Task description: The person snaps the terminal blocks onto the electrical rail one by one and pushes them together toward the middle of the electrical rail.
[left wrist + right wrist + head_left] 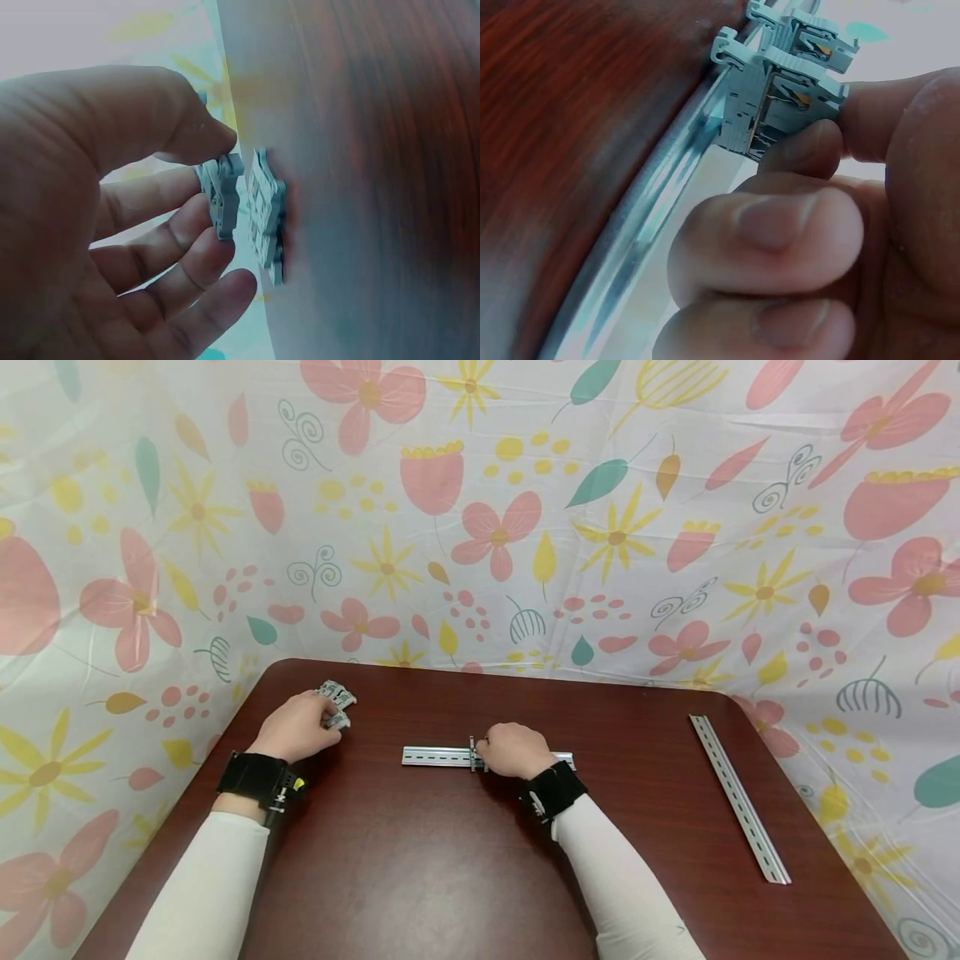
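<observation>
My left hand is at the far left of the table. In the left wrist view, its thumb and fingers pinch a grey terminal block on edge, close beside a group of similar terminal blocks on the tabletop. Near the middle of the table, my right hand is over a slotted metal DIN rail. There the right thumb and fingers grip a grey terminal block at the rail. Another terminal block stands just beyond it along the rail. The hand covers part of the rail in the head view.
A second, longer slotted DIN rail lies slanted along the right side of the dark brown table. Behind and beside the table hangs a white curtain with a flower print.
</observation>
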`<move>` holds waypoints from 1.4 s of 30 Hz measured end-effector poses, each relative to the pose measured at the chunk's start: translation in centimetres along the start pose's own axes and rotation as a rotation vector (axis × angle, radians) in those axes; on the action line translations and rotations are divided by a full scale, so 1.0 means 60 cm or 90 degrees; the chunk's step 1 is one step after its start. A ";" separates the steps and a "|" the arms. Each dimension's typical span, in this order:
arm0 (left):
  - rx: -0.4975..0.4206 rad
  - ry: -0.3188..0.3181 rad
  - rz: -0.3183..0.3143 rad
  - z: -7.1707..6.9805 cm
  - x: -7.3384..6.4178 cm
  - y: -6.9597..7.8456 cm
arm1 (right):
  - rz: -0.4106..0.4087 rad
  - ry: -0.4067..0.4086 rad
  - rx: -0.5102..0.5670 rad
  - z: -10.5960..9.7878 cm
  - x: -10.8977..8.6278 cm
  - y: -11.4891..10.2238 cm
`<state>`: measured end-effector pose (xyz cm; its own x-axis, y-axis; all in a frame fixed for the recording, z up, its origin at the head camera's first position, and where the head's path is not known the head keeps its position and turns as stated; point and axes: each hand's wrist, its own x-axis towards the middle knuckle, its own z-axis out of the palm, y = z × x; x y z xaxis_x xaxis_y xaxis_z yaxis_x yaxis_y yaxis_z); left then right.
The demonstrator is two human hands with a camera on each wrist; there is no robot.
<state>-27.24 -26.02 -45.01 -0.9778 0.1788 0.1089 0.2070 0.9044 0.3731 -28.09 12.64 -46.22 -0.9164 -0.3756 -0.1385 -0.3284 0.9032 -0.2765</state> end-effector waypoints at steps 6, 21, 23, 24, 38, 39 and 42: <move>0.003 0.026 0.037 0.006 0.000 0.024 | -0.003 0.012 -0.001 -0.006 -0.004 -0.002; 0.001 0.061 0.152 0.025 -0.005 0.086 | -0.007 0.046 0.031 -0.019 -0.009 -0.008; 0.004 0.069 0.173 0.029 -0.006 0.095 | -0.010 0.057 0.046 -0.020 -0.009 -0.010; 0.006 0.073 0.185 0.031 -0.006 0.099 | -0.014 0.063 0.056 -0.021 -0.009 -0.010; -0.001 0.107 0.293 0.046 -0.014 0.148 | -0.118 0.078 0.236 -0.013 -0.005 -0.020; -0.003 0.111 0.301 0.047 -0.014 0.151 | -0.125 0.076 0.243 -0.013 -0.006 -0.022; -0.009 0.125 0.324 0.047 -0.015 0.158 | -0.152 0.070 0.271 -0.012 -0.008 -0.028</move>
<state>-24.50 -16.50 -44.15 -0.7300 0.5160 0.4481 0.6545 0.7167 0.2409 -27.28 11.43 -45.01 -0.8535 -0.5162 0.0712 -0.4300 0.6207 -0.6556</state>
